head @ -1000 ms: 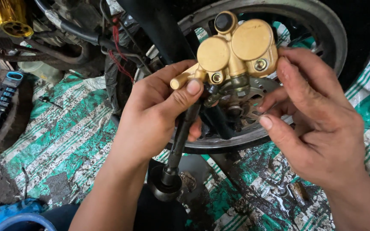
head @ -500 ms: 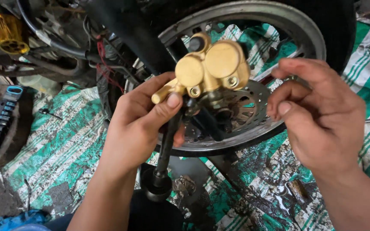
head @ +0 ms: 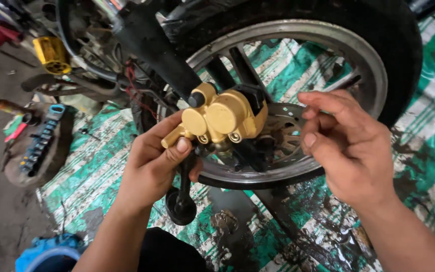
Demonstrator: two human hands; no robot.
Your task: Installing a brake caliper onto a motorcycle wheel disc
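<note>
Your left hand grips the glossy gold metal brake caliper by its lower left nub, against the spoked wheel's disc. Your right hand hovers just beside it, grip loosely curled and empty.

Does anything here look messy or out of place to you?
Yes. Dark greasy smears and a muddy puddle soil the green striped tarp under the wheel. The left hand holds the gold caliper; the right hand hovers empty beside it.

A gold caliper sits against a silver rim and black tyre, over a green-and-white striped tarp.
</note>
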